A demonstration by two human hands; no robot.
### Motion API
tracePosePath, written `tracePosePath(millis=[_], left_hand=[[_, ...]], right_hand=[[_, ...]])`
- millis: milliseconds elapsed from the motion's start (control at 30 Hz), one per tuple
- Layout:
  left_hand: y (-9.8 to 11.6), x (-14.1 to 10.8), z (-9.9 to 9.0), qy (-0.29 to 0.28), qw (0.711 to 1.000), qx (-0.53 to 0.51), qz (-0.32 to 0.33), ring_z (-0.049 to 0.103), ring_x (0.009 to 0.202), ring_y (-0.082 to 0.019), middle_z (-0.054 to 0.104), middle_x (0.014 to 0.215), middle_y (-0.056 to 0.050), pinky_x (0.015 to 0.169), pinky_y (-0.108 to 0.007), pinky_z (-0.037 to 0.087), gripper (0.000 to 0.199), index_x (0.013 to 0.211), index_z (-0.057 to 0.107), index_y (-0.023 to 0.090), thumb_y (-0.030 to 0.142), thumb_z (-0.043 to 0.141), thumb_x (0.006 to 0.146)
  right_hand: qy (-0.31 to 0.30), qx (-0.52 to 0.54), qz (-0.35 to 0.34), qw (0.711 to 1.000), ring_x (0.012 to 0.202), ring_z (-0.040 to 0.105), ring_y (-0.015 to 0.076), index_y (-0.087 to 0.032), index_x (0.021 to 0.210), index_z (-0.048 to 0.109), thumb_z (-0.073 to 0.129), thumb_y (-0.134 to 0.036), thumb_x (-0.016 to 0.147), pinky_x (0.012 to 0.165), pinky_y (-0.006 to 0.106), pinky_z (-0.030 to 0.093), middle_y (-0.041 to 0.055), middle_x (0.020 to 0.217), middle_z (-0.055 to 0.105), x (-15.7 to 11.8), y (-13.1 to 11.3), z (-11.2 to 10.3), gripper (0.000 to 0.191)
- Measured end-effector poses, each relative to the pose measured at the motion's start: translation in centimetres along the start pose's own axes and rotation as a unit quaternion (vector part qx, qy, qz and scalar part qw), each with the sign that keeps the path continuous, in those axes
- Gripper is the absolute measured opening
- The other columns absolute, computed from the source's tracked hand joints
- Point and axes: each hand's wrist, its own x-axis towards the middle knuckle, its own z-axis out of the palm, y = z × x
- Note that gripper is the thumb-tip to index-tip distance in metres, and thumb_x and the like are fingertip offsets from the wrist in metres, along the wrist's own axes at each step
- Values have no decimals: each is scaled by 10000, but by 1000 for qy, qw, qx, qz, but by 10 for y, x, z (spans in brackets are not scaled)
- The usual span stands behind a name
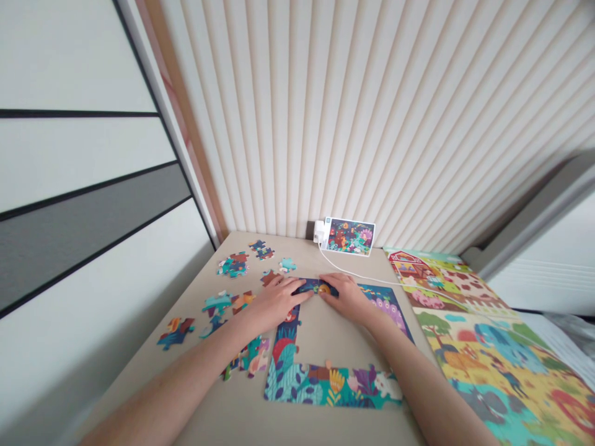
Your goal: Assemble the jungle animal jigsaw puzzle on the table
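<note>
A jigsaw puzzle's partly joined border (297, 385) lies on the table, with sea plants along its near side. Both hands meet at its far side. My left hand (277, 302) has thumb and forefinger around a dark blue puzzle piece (305, 287) at the far left of the border. Close beside it, my right hand (346, 298) has thumb and forefinger about a puzzle piece with a yellow round shape (324, 288). Both pieces lie at table level, partly covered by fingers. Loose puzzle pieces (175, 332) and small joined clusters (233, 264) are spread left of the border.
At the back a reference picture card (351, 236) leans by a white charger (318, 231), whose cable (357, 274) runs right. Finished farm (437, 279) and animal puzzles (502, 365) lie at the right. A pleated panel (297, 124) rises behind the table.
</note>
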Motion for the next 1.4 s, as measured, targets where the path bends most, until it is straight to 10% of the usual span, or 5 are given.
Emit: tracePosePath(millis=[1400], left_hand=[[-5,7,13,7,997,-71,-13,492,1367,-296,535,1463,-109,1158,-484,436,734,1443,582,303,-36,622,794]], right_hand=[[27,8,22,999,1219,640,275,-242,1346,643,651,-318,938,1077,459,465,89,1287,715,-1,-6,-3,416]])
